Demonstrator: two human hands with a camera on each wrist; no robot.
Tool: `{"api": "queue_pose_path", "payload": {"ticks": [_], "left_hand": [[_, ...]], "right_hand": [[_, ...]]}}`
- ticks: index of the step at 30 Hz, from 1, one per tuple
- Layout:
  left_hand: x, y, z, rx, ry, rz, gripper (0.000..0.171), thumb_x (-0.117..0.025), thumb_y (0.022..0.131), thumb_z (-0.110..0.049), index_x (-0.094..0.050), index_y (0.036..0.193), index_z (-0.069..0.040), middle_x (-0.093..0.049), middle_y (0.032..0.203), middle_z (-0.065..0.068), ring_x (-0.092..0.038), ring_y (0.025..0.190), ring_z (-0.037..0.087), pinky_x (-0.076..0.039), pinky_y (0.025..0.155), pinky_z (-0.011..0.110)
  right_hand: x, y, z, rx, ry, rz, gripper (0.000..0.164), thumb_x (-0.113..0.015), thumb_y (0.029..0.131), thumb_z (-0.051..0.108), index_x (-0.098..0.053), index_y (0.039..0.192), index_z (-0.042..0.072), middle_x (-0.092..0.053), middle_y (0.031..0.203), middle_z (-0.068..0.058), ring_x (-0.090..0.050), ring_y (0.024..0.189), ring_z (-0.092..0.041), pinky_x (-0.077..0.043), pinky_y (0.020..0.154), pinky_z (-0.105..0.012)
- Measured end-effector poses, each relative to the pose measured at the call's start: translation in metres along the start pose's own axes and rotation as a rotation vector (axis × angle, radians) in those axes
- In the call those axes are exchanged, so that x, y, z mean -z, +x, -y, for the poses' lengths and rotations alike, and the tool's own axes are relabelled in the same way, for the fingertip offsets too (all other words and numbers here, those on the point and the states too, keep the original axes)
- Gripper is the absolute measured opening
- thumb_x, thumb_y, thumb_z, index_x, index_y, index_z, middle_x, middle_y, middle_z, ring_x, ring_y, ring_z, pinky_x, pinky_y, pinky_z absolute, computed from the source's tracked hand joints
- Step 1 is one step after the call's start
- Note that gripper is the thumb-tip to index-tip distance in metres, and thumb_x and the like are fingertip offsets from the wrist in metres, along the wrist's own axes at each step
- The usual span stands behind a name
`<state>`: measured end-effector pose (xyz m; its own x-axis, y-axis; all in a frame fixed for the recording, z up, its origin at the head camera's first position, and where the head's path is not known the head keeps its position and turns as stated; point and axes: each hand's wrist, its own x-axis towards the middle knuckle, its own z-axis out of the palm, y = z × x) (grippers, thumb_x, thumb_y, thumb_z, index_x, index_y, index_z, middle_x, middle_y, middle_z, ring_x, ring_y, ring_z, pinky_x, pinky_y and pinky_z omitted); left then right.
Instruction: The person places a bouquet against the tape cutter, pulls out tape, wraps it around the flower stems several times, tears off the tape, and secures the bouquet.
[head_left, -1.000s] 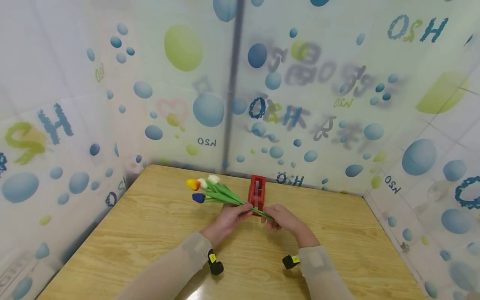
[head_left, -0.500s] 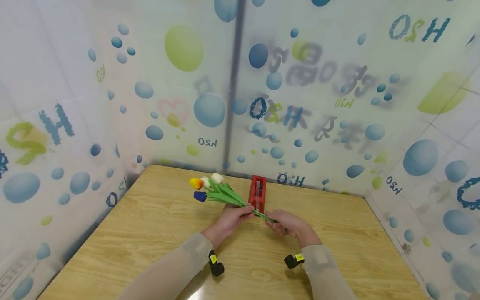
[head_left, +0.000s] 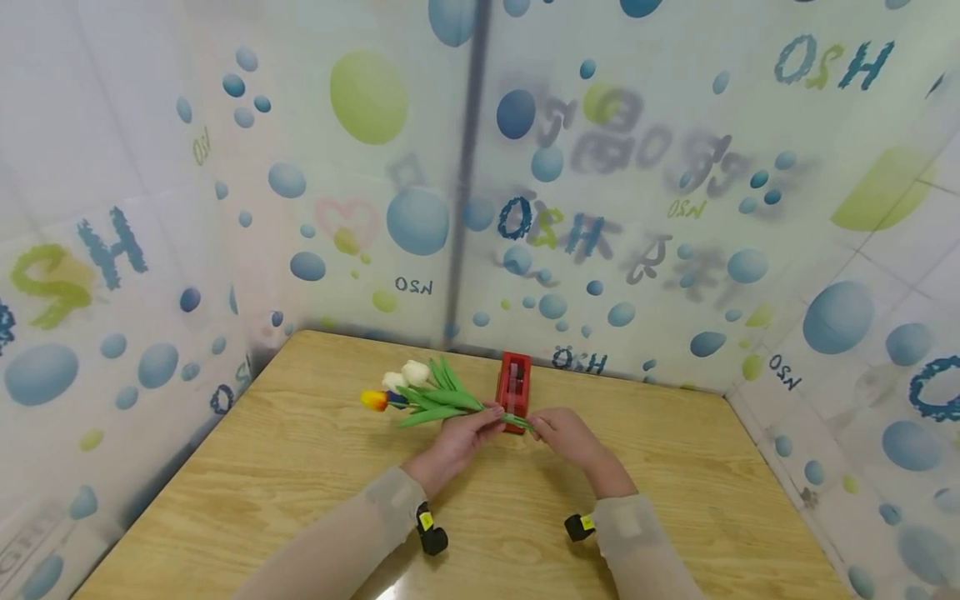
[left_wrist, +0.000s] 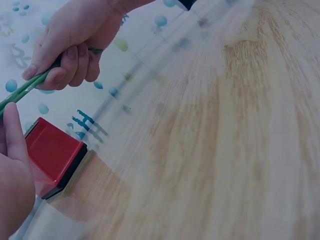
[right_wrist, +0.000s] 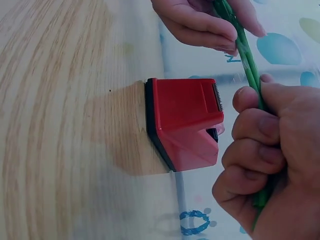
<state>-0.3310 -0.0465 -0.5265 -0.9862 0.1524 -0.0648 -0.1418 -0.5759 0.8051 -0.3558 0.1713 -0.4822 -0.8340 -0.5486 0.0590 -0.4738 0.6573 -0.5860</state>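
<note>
Toward the left of the surface [head_left: 300, 433], the tulips [head_left: 442, 400] fan out their heads: a yellow-orange bloom [head_left: 374, 401] outermost, a blue one [head_left: 397, 400] partly hidden just beside it, then two white blooms [head_left: 405, 377] set a little higher. Green leaves spread behind them, narrowing into the stems [head_left: 517, 421], which run rightward through both hands, held above the wood.

Next comes the left hand [head_left: 459, 438], holding the stems near the leaves; its thumb lies on one side of them and its fingers [right_wrist: 195, 25] on the other, in a light pinch. Farther back, between the two hands, a red tape dispenser [head_left: 514, 379] rests on the surface; neither hand appears to touch it. Its toothed edge [right_wrist: 218, 97] shows in the right wrist view.

At the right, the right hand [head_left: 573, 435] grasps the lower stems, fingers curled firmly round them.

As far as can be judged, the gathering is done: the blooms form one bunch with the stems close together. A pale sheen shows on the stems between the hands, but whether tape is wound there cannot be told, so any binding remains unconfirmed. The bunch is not yet laid down, and neither hand has released it.
</note>
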Motion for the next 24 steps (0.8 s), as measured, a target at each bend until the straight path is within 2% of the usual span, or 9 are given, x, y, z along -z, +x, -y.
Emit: {"api": "queue_pose_path", "payload": {"ticks": [4,7,10,13,17,21,24], "left_hand": [[0.0,0.0,0.0,0.015,0.004,-0.021,0.017,-0.065,0.104,0.0,-0.074,0.094,-0.01,-0.077,0.091,0.0,-0.076,0.082,0.008,-0.065,0.079,0.019],[0.0,0.001,-0.001,0.014,0.008,-0.024,0.009,-0.065,0.103,0.001,-0.072,0.101,-0.003,-0.077,0.092,0.002,-0.077,0.082,0.009,-0.065,0.079,0.019],[0.001,0.001,-0.001,0.01,0.019,-0.02,0.008,-0.066,0.102,0.002,-0.07,0.108,0.005,-0.076,0.092,0.003,-0.076,0.081,0.01,-0.066,0.079,0.02],[0.002,0.002,-0.001,0.005,0.039,-0.012,0.007,-0.068,0.101,0.003,-0.071,0.106,0.006,-0.076,0.09,0.003,-0.076,0.081,0.01,-0.066,0.079,0.021],[0.003,0.003,0.002,0.0,0.071,0.018,0.001,-0.072,0.098,0.001,-0.073,0.098,0.002,-0.075,0.087,0.002,-0.076,0.08,0.01,-0.066,0.079,0.022],[0.003,0.003,0.004,0.006,0.101,0.047,0.004,-0.071,0.1,0.001,-0.073,0.097,0.001,-0.075,0.086,0.002,-0.075,0.08,0.01,-0.066,0.078,0.022],[0.003,0.003,0.004,0.007,0.112,0.051,0.006,-0.067,0.1,0.004,-0.072,0.101,0.002,-0.075,0.087,0.002,-0.075,0.08,0.011,-0.066,0.079,0.022]], "right_hand": [[0.0,-0.001,0.002,0.042,-0.086,-0.043,0.041,-0.05,0.114,0.02,-0.061,0.075,0.011,-0.046,0.065,0.007,-0.036,0.058,-0.007,-0.036,0.059,-0.024],[-0.001,0.001,0.003,0.05,-0.126,-0.05,0.041,-0.051,0.114,0.02,-0.06,0.074,0.014,-0.045,0.065,0.007,-0.037,0.058,-0.007,-0.037,0.059,-0.025],[-0.001,0.001,0.002,0.023,-0.109,-0.02,0.043,-0.049,0.114,0.022,-0.062,0.074,0.015,-0.046,0.063,0.008,-0.037,0.056,-0.008,-0.036,0.058,-0.025],[0.0,0.0,-0.001,-0.058,0.07,0.068,0.048,-0.043,0.116,0.026,-0.067,0.079,0.006,-0.049,0.059,0.007,-0.04,0.053,-0.008,-0.038,0.053,-0.024],[0.004,-0.004,-0.008,-0.237,0.409,0.219,0.063,-0.033,0.118,0.038,-0.072,0.094,-0.006,-0.055,0.059,0.005,-0.044,0.049,-0.007,-0.038,0.048,-0.022],[0.006,-0.009,-0.017,-0.364,0.625,0.335,0.065,-0.032,0.117,0.045,-0.074,0.091,0.003,-0.053,0.06,0.009,-0.039,0.047,-0.001,-0.032,0.044,-0.017],[0.006,-0.01,-0.022,-0.378,0.74,0.39,0.06,-0.03,0.118,0.041,-0.07,0.085,0.01,-0.046,0.058,0.012,-0.034,0.047,0.0,-0.029,0.044,-0.017]]}}
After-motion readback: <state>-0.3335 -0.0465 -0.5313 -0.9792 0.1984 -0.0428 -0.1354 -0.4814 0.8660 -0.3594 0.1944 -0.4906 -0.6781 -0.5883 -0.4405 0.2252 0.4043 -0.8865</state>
